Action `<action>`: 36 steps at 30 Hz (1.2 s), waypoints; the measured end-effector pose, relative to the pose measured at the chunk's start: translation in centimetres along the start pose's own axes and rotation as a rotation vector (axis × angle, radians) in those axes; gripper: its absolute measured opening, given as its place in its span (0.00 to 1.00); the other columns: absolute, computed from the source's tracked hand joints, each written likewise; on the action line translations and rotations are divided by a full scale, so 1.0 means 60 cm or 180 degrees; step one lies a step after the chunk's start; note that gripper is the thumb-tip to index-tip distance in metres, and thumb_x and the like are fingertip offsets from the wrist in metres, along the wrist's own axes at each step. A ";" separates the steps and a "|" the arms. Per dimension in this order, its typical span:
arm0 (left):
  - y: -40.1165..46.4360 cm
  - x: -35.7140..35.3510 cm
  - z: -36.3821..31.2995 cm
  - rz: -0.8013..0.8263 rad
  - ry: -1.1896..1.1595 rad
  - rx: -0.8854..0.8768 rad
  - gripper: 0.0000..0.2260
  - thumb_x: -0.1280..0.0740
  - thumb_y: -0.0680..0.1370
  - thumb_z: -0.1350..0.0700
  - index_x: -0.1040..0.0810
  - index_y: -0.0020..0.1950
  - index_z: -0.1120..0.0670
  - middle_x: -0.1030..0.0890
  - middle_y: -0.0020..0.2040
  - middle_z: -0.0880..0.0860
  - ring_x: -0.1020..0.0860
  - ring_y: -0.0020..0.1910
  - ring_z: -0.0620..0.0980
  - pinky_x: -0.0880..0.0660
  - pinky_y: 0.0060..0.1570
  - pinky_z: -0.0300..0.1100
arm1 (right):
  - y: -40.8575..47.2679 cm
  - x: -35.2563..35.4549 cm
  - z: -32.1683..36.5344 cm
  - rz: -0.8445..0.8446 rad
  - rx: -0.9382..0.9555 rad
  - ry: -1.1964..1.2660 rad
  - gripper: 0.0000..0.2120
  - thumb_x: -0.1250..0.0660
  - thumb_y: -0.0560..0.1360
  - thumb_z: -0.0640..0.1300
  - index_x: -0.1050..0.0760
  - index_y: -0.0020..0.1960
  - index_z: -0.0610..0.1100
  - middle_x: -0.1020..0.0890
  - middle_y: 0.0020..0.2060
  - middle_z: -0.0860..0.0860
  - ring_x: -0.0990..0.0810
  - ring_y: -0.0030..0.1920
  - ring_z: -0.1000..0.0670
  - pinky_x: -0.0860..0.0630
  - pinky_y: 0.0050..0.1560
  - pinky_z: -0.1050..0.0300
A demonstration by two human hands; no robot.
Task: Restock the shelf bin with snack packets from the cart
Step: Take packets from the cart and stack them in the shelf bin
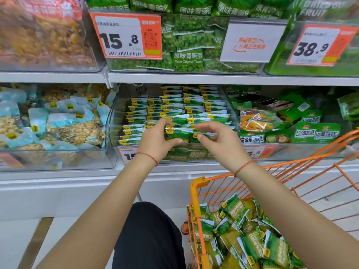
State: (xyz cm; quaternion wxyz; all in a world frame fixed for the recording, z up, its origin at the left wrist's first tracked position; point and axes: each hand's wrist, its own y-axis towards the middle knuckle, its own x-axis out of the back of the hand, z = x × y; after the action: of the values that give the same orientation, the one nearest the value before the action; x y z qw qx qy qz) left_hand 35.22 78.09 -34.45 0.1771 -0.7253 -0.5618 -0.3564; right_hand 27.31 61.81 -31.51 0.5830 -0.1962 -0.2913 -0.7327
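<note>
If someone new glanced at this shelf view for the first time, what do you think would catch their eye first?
Probably the two hands meeting at the centre, the left hand and right hand both holding green pea snack packets at the front of the clear shelf bin on the lower shelf. Next, the big orange 15.8 price tag at upper left, and the orange cart at lower right, heaped with more green packets.

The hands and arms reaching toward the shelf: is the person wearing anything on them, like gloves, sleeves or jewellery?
No gloves, and no sleeves show; both forearms are bare. The left hand and the right hand each have a thin red string bracelet at the wrist, left and right. No rings or watch show.
</note>
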 end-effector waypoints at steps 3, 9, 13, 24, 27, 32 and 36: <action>0.004 0.017 0.006 0.0191 -0.0388 0.0171 0.23 0.27 0.71 0.47 0.29 0.62 0.54 0.25 0.55 0.52 0.24 0.48 0.48 0.29 0.47 0.40 | 0.022 -0.008 0.004 0.0089 0.0393 -0.1078 0.19 0.35 0.77 0.48 0.29 0.68 0.49 0.25 0.63 0.52 0.32 0.66 0.49 0.36 0.65 0.56; -0.002 0.012 0.000 0.0487 0.0439 0.0386 0.24 0.34 0.73 0.39 0.25 0.55 0.58 0.20 0.50 0.56 0.23 0.52 0.57 0.27 0.44 0.46 | 0.053 -0.029 -0.001 0.0440 0.0777 -0.2317 0.23 0.40 0.79 0.52 0.36 0.73 0.50 0.28 0.67 0.51 0.37 0.71 0.49 0.55 0.74 0.50; 0.000 0.007 -0.015 0.0587 0.0797 0.0408 0.23 0.34 0.74 0.39 0.38 0.32 0.54 0.34 0.29 0.51 0.35 0.30 0.50 0.44 0.27 0.44 | 0.054 -0.043 -0.010 0.0401 0.0845 -0.2466 0.21 0.41 0.80 0.48 0.34 0.72 0.49 0.26 0.66 0.50 0.35 0.71 0.48 0.60 0.74 0.50; 0.019 0.032 -0.006 0.0319 -0.0429 0.0607 0.22 0.41 0.78 0.39 0.28 0.62 0.54 0.22 0.51 0.49 0.25 0.51 0.50 0.32 0.44 0.41 | 0.049 -0.048 -0.027 0.0044 0.1115 -0.2147 0.14 0.30 0.73 0.42 0.22 0.58 0.44 0.18 0.53 0.46 0.24 0.61 0.42 0.50 0.73 0.46; 0.042 0.044 -0.008 -0.0234 0.0023 0.0024 0.11 0.40 0.81 0.52 0.20 0.54 0.54 0.18 0.49 0.52 0.23 0.46 0.49 0.29 0.45 0.40 | 0.048 -0.052 -0.032 0.0037 0.1050 -0.2062 0.12 0.32 0.75 0.43 0.21 0.58 0.44 0.18 0.53 0.46 0.23 0.58 0.42 0.48 0.73 0.46; 0.089 0.055 -0.016 0.0588 0.0936 -0.0509 0.06 0.30 0.75 0.54 0.16 0.50 0.53 0.17 0.46 0.51 0.21 0.48 0.48 0.28 0.50 0.39 | 0.052 -0.049 -0.023 0.0135 0.0902 -0.2023 0.14 0.37 0.78 0.50 0.24 0.61 0.46 0.21 0.58 0.48 0.26 0.62 0.44 0.53 0.74 0.49; 0.111 0.058 -0.022 0.0923 0.1606 -0.0801 0.04 0.30 0.76 0.54 0.18 0.45 0.54 0.21 0.41 0.50 0.25 0.41 0.49 0.30 0.42 0.41 | 0.054 -0.050 -0.022 0.0169 0.0833 -0.1989 0.15 0.40 0.79 0.51 0.26 0.63 0.49 0.22 0.60 0.51 0.27 0.63 0.47 0.57 0.74 0.52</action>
State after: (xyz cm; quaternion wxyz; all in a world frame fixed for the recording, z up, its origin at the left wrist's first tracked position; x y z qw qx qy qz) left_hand 41.47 77.60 -30.13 0.2687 -0.7027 -0.3424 -0.5628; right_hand 31.26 62.67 -33.75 0.5046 -0.3423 -0.5422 -0.5781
